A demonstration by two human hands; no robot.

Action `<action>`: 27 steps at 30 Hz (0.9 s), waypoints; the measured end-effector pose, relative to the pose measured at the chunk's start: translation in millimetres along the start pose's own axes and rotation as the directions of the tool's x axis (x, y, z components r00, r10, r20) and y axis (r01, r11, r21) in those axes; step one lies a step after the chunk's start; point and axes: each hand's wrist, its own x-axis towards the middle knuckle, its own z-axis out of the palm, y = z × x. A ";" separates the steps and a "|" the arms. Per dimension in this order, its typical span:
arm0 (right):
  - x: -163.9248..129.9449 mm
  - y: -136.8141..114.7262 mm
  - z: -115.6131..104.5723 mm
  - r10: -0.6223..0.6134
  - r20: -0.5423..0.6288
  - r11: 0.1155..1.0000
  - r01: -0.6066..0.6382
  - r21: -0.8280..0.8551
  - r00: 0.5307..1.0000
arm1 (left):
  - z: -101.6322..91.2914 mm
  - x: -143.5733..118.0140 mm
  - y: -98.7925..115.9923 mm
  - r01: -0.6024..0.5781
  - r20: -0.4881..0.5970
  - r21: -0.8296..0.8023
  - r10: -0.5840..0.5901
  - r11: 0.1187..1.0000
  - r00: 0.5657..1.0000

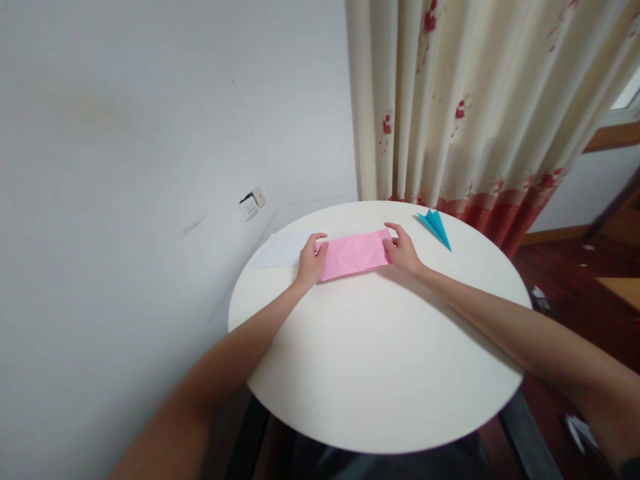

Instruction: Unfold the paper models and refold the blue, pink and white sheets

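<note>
A folded sheet of pink paper (354,255), long and narrow with faint creases, is stretched between my two hands over the far half of the round white table (380,360). My left hand (313,260) grips its left end, thumb on top and fingers behind. At the opposite end my right hand (401,249) pinches the right edge, with the index finger raised beyond the paper. Flat white paper (281,251) lies beside my left hand. Past my right hand rests a blue paper airplane (435,228), its nose pointing toward me.
A white wall (150,167) with a socket (249,207) borders the table on the left. Behind the table hangs a cream curtain (450,120) with red flowers. Some objects lie on the dark red floor (560,280) at the right, too blurred to name.
</note>
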 end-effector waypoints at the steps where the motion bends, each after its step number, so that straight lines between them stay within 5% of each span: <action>1: 0.0 1.7 -0.2 0.009 -0.005 1.000 -0.009 -0.018 1.000 | 1.1 -0.5 -3.6 0.016 0.022 0.017 -0.016 1.000 1.000; 5: -0.4 11.9 -0.7 0.022 -0.010 0.990 -0.023 -0.139 1.000 | 5.8 -3.0 -17.3 0.016 0.113 0.118 -0.029 0.993 0.993; 9: -3.2 19.1 -0.4 0.001 0.018 0.938 0.006 -0.346 1.000 | 8.9 -6.8 -15.5 -0.134 0.177 0.288 0.085 0.948 0.980; 11: -5.5 18.2 1.0 -0.025 0.041 0.901 0.040 -0.432 0.999 | 10.9 -10.8 -7.3 -0.221 0.302 0.309 0.125 0.925 0.945; 13: -8.2 14.2 2.9 -0.027 0.065 0.863 0.056 -0.501 0.997 | 13.7 -16.8 3.0 -0.322 0.485 0.255 0.167 0.912 0.858; 16: -13.5 4.0 5.5 0.023 0.123 0.788 0.058 -0.613 0.992 | 17.7 -26.2 16.0 -0.414 0.725 0.198 0.152 0.889 0.672; 19: -20.1 -7.3 7.5 0.072 0.170 0.675 0.077 -0.734 0.983 | 18.8 -30.9 21.5 -0.407 0.817 0.193 0.083 0.893 0.570; 27: -29.8 -16.1 15.3 -0.163 0.316 0.475 0.355 -0.805 0.935 | 17.8 -28.4 14.6 -0.391 0.828 0.177 0.079 0.903 0.556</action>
